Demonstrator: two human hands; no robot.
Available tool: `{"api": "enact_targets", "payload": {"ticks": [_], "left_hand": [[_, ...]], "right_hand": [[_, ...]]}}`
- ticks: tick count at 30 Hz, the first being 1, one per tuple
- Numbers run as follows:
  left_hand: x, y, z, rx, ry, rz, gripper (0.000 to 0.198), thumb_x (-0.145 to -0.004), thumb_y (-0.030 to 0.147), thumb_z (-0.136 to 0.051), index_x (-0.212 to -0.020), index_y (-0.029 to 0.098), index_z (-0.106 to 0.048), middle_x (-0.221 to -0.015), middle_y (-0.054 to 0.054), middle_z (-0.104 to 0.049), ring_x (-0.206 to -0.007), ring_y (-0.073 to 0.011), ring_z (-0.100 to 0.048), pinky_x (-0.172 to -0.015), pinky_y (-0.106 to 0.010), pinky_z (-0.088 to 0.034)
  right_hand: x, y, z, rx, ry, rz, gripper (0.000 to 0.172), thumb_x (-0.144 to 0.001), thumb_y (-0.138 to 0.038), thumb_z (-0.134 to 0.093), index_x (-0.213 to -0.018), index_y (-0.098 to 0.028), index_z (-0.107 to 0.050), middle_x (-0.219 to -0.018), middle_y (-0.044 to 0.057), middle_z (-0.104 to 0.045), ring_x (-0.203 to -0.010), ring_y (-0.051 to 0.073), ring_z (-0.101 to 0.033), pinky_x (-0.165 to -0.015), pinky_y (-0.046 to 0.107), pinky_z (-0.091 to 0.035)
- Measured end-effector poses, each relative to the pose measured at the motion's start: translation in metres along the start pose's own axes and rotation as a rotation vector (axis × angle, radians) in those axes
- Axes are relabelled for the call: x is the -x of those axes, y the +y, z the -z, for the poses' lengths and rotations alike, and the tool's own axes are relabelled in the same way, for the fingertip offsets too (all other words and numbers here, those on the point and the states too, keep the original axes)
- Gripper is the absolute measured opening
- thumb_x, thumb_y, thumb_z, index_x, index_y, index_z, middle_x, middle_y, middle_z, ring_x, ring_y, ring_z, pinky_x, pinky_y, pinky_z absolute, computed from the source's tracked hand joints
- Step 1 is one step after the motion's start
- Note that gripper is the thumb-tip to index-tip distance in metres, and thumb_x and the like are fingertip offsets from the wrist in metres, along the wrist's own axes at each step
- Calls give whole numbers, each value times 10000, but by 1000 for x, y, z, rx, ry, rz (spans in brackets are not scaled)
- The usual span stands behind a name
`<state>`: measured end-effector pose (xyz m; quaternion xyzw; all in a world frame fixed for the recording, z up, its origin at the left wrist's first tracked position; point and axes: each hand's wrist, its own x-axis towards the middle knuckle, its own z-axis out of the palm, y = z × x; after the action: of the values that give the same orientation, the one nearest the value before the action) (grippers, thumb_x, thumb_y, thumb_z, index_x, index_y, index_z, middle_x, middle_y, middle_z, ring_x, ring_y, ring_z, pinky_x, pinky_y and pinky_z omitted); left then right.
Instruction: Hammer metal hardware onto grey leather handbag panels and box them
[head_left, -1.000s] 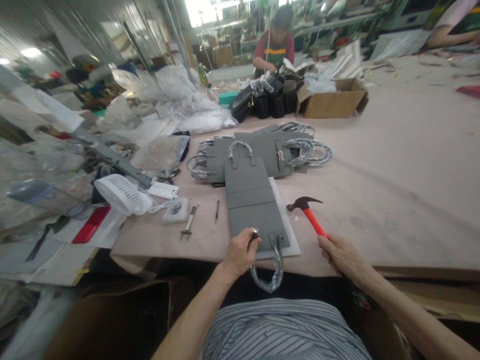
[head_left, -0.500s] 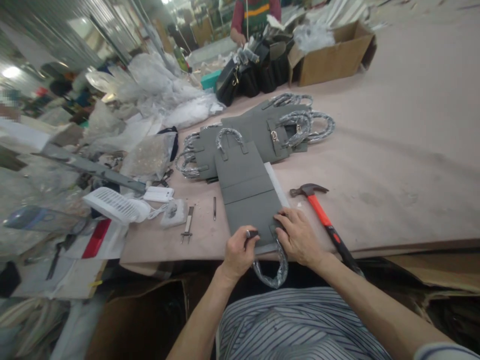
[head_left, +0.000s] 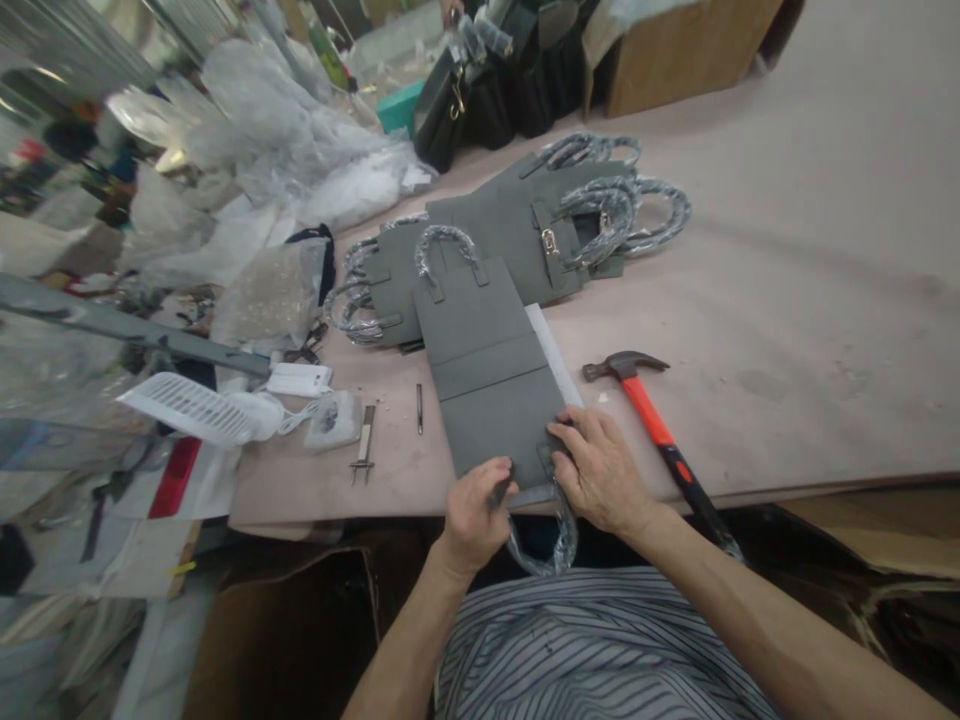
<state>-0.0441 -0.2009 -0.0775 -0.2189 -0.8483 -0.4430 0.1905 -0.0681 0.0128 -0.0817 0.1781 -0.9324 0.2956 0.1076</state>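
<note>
Matte, smooth grey panel (head_left: 487, 335), rectangular and crossed by two transverse lines, is laid flat on the pinkish table (head_left: 795, 360), its far end overlapping stacked grey bags (head_left: 487, 225). A glossy, crinkly, film-wrapped loop is borne at either end: far handle (head_left: 445, 234); near handle (head_left: 573, 540), extended past the table edge. A small dark tool (head_left: 498, 492) is gripped in the left hand (head_left: 474, 512). The near right corner is touched by the right hand (head_left: 602, 475); whether anything is pinched cannot be told.

A bag workshop is indicated by the broad worktable (head_left: 810, 300), spread with grey bag panels (head_left: 480, 310), a hammer (head_left: 651, 415) and black bags (head_left: 487, 105), beside heaped plastic wrapping (head_left: 300, 150)
</note>
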Motion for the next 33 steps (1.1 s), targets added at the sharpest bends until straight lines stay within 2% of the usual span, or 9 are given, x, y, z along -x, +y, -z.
{"api": "enact_targets", "payload": {"ticks": [3, 5, 10, 16, 23, 33], "left_hand": [[-2, 1, -1, 60, 124, 290, 121, -1002, 222, -527, -1049, 182, -631, -959, -71, -767, -897, -180, -760, -838, -311, -631], [-5, 1, -1, 105, 132, 358, 120, -995, 238, -547, -1055, 184, -635, -953, -56, -768, -886, -172, -757, -832, -294, -625], [-13, 0, -3, 69, 28, 283, 113, -966, 244, -589, -1006, 185, -676, -936, -58, -772, -891, -179, -747, -847, -292, -606], [-15, 1, -6, 45, 20, 246, 122, -969, 257, -582, -989, 176, -672, -914, -66, -768, -857, -178, -747, -806, -282, -612], [-17, 1, -8, 11, 39, 191, 125, -968, 258, -588, -1004, 177, -676, -929, -68, -771, -885, -183, -748, -842, -300, -612], [-16, 2, -9, -40, 4, 90, 109, -967, 202, -570, -1023, 177, -660, -941, -74, -768, -905, -181, -750, -848, -294, -612]], "right_hand": [[0, 0, -1, 0, -2, -4, 302, -932, -204, -494, -1194, -129, -624, -1233, 178, -553, -1169, 329, -487, -1027, 506, -425], [-1, 0, -1, -1, 3, 1, 302, -931, -200, -495, -1192, -119, -623, -1236, 182, -551, -1170, 328, -486, -1032, 502, -422], [-1, 0, -1, -4, -13, 0, 309, -930, -197, -495, -1197, -99, -617, -1245, 194, -549, -1189, 333, -478, -1042, 503, -417], [0, 1, -2, 13, -9, 0, 305, -922, -198, -503, -1198, -124, -609, -1253, 181, -544, -1179, 326, -485, -1034, 495, -415], [-1, -1, 1, 6, -1, 3, 297, -917, -186, -505, -1181, -116, -621, -1243, 186, -548, -1170, 331, -488, -1032, 499, -428], [-1, -1, 0, 8, -1, -7, 299, -917, -192, -506, -1184, -122, -623, -1249, 181, -548, -1163, 330, -489, -1029, 493, -426]]}}
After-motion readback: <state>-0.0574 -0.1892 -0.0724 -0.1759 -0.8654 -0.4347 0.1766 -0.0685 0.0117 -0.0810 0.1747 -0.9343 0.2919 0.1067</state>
